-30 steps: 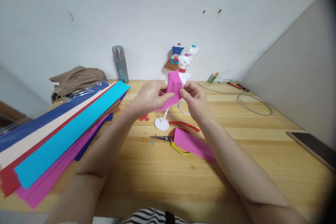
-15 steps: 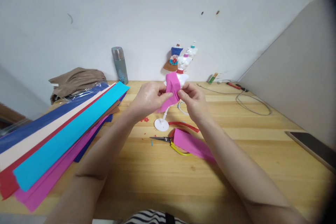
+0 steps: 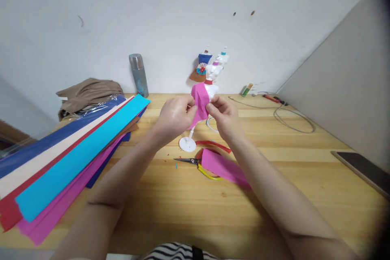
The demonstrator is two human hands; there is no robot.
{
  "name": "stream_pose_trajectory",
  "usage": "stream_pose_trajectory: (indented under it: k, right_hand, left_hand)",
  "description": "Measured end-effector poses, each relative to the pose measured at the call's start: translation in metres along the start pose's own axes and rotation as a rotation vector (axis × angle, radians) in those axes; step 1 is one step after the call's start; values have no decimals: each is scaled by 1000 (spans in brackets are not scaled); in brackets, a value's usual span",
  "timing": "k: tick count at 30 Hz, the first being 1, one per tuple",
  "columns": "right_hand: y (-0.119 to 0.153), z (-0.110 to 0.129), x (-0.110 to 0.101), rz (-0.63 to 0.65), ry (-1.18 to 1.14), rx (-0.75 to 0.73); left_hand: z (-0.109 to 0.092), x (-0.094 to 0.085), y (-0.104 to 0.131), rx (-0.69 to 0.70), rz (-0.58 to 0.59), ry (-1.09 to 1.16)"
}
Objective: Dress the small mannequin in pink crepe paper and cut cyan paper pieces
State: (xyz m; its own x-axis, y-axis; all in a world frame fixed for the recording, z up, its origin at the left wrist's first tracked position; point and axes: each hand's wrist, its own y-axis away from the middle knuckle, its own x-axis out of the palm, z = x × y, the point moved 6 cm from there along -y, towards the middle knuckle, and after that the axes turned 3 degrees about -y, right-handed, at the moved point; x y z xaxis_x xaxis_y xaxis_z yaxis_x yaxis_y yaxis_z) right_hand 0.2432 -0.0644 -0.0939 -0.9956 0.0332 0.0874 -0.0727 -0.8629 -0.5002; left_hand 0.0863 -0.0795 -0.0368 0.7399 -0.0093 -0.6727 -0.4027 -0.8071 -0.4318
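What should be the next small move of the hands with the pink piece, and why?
Probably, the right hand should draw the pink piece snugger against the white mannequin: the piece is creased, and white shows uncovered above that hand. The left hand pinches the opposite edge, so it may anchor it.

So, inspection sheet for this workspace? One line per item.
Surface: light wooden table.
Job's things: pink sheet against the front of a small white mannequin.
Clutter: stacked coloured sheets at left; scissors partly under a pink strip; red strip; tiny scraps.
Hands: left hand and right hand each pinch the pink sheet, on opposite sides.
Cables: grey cable looped on the table, back right.
Surroundings: white wall; flask; brown cloth; three other mannequins behind.
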Motion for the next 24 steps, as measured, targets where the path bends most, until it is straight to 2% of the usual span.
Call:
stream_pose_trajectory:
  k: [6, 18, 24]
  right_hand:
    - [-1, -1, -1, -11, -11, -24]
    - [-1, -2, -3, -33, 22, 2]
    - [-1, -2, -4, -46, 19, 0]
  left_hand:
    - [-1, -1, -2, -26, -7, -34]
    - [9, 4, -2, -119, -9, 164]
    - [19, 8, -6, -110, -17, 290]
